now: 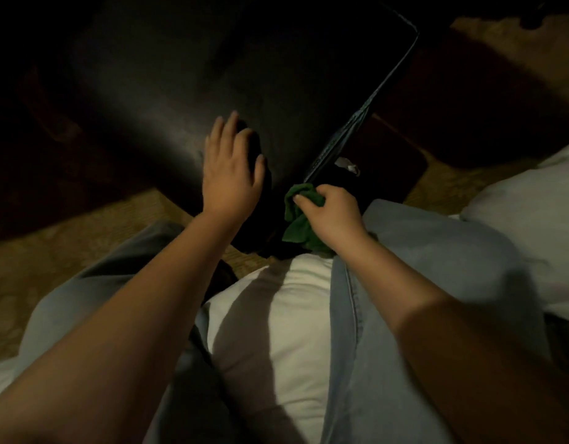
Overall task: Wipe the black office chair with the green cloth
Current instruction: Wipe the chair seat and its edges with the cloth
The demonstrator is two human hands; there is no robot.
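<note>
The left hand [232, 174] rests flat, with straight fingers, on the leather of the black office chair [187, 75]. Just to its right, the right hand [332, 216] grips the bunched green cloth [297, 225] at the chair's near edge.

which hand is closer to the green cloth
Right. The right hand grips the green cloth; the left hand rests flat on the black chair, just left of the cloth, not touching it.
</note>
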